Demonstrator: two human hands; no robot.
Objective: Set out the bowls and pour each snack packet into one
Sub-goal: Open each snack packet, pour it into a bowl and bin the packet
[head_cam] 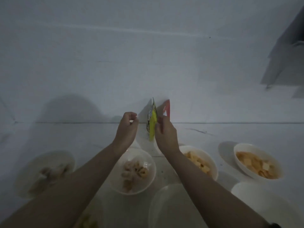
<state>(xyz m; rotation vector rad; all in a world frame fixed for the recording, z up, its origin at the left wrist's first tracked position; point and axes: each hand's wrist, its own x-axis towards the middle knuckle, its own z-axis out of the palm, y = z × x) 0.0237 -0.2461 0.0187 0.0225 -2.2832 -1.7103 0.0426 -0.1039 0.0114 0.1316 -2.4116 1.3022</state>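
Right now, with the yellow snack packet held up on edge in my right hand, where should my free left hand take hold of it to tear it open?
Probably the top edge of the yellow packet, coming from the left. It stands upright and edge-on, the right hand pinches its right side lower down, and the left hand hovers beside it holding nothing, so the upper left edge is free.

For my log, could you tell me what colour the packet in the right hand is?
Yellow, with a black-and-white printed edge, seen in the head view: packet.

Your forearms are bare to the frame's edge — no sleeves, no rings on your left hand (127, 127) or right hand (166, 134) — something dark at 5 o'clock.
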